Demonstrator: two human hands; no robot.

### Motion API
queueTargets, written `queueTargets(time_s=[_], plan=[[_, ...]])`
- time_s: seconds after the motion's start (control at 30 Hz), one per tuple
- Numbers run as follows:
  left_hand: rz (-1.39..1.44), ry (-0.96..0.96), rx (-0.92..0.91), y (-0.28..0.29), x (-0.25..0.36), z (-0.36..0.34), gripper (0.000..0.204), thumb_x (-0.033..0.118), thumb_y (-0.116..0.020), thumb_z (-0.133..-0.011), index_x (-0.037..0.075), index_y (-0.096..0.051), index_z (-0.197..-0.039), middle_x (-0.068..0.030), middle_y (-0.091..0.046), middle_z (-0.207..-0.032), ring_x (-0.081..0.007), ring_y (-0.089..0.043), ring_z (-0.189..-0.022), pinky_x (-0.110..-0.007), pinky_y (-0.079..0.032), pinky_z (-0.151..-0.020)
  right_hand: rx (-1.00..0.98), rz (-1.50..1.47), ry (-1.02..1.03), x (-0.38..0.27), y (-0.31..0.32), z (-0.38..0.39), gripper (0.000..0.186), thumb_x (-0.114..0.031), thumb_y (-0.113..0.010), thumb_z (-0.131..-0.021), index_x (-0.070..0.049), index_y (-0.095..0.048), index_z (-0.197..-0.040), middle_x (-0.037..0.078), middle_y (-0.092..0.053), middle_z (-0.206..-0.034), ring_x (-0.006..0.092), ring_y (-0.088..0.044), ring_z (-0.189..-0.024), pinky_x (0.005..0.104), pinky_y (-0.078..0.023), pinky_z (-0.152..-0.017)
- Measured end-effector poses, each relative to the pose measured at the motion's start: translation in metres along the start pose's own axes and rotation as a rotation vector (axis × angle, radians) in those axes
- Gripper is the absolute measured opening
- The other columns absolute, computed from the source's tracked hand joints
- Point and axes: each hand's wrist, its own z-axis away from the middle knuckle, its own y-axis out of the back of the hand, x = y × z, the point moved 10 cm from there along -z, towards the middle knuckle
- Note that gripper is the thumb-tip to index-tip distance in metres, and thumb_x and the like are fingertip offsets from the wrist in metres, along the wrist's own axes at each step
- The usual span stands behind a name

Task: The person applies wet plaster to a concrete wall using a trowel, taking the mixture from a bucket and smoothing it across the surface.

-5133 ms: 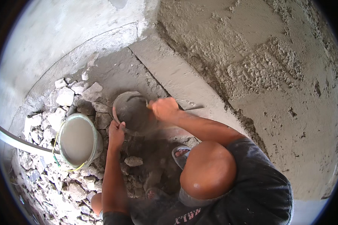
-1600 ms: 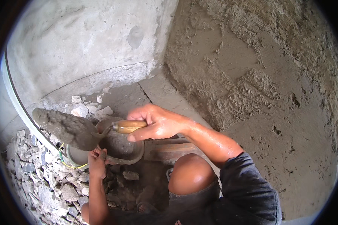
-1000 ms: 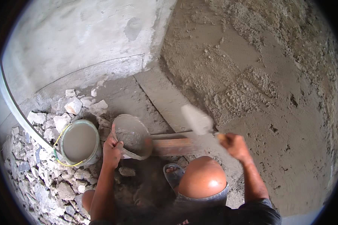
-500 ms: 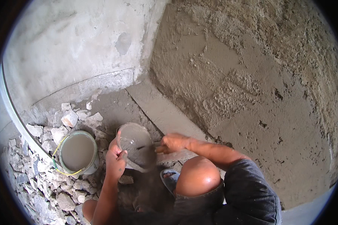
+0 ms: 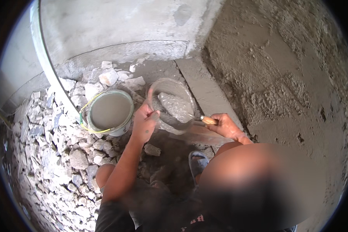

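Note:
My left hand (image 5: 145, 121) grips the near-left rim of a mortar-smeared bucket (image 5: 177, 126), thumb over the edge. The bucket is tilted, its mouth facing me. Inside lies wet, shiny grey mortar (image 5: 176, 106). At the bucket's right side, my right hand (image 5: 226, 127) is closed round the wooden handle of a trowel (image 5: 208, 120). The trowel's shank reaches in over the rim; its blade cannot be made out clearly among the mortar.
A second bucket (image 5: 130, 103) of grey liquid, with a yellow-green handle, stands left on broken stones (image 5: 79, 159). A long pale straightedge (image 5: 46, 62) leans by it. Beyond are a pale wall (image 5: 104, 23) and, at right, a wet mortar-covered surface (image 5: 255, 83). A flat board-like strip (image 5: 208, 87) lies between.
The view has shifted, so the scene sits further right and higher. My right hand has drawn back a little from the bucket, showing the trowel handle; wet mortar now shows heaped in the bucket.

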Motion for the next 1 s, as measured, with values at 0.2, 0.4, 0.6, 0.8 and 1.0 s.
queueTargets(time_s=[0.2, 0.4, 0.6, 0.8, 1.0], plan=[[0.142, 0.069, 0.014, 0.004, -0.009, 0.001, 0.022, 0.007, -0.069, -0.091, 0.011, -0.051, -0.080, 0.0034, -0.048, -0.073, -0.0045, -0.042, -0.058, -0.022, -0.035, -0.050, 0.007, 0.055, 0.042, -0.029, 0.042, 0.000, 0.043, -0.035, -0.084, -0.079, 0.001, -0.072, -0.099, 0.015, -0.068, -0.078, 0.0236, -0.062, -0.070, 0.0399, -0.051, -0.069], [0.174, 0.141, 0.118, 0.031, -0.022, 0.002, 0.028, 0.000, -0.064, -0.093, 0.014, -0.044, -0.080, 0.0044, -0.043, -0.073, -0.0048, -0.040, -0.057, -0.022, -0.035, -0.046, 0.060, -0.107, 0.419, -0.139, 0.111, -0.008, 0.034, -0.027, -0.085, -0.082, -0.001, -0.065, -0.092, 0.008, -0.063, -0.071, 0.0161, -0.061, -0.067, 0.0345, -0.048, -0.060], [0.087, 0.170, 0.105, 0.033, -0.033, 0.003, 0.025, -0.001, -0.063, -0.095, 0.013, -0.044, -0.085, 0.0029, -0.045, -0.077, -0.0062, -0.043, -0.059, -0.022, -0.039, -0.047, -0.119, -0.706, 0.514, -0.176, 0.171, 0.002, 0.021, -0.018, -0.081, -0.090, -0.002, -0.068, -0.094, -0.001, -0.063, -0.070, 0.0060, -0.056, -0.053, 0.0239, -0.043, -0.049], [0.103, 0.193, 0.118, 0.029, -0.048, 0.005, 0.024, 0.000, -0.065, -0.093, 0.012, -0.046, -0.083, 0.0026, -0.045, -0.073, -0.0078, -0.042, -0.055, -0.023, -0.040, -0.047, 0.728, -0.824, 0.202, 0.057, 0.329, 0.067, 0.027, -0.019, -0.078, -0.089, -0.004, -0.069, -0.109, 0.000, -0.062, -0.073, 0.0061, -0.057, -0.056, 0.0186, -0.048, -0.044], [0.057, 0.249, 0.012, 0.016, -0.064, -0.002, 0.024, 0.000, -0.064, -0.093, 0.011, -0.047, -0.081, 0.0025, -0.046, -0.072, -0.0059, -0.042, -0.056, -0.023, -0.037, -0.047, 1.186, -0.319, -0.278, 0.109, 0.274, 0.318, 0.028, -0.035, -0.073, -0.097, -0.009, -0.068, -0.087, -0.003, -0.059, -0.067, 0.0041, -0.052, -0.057, 0.0231, -0.038, -0.044]])
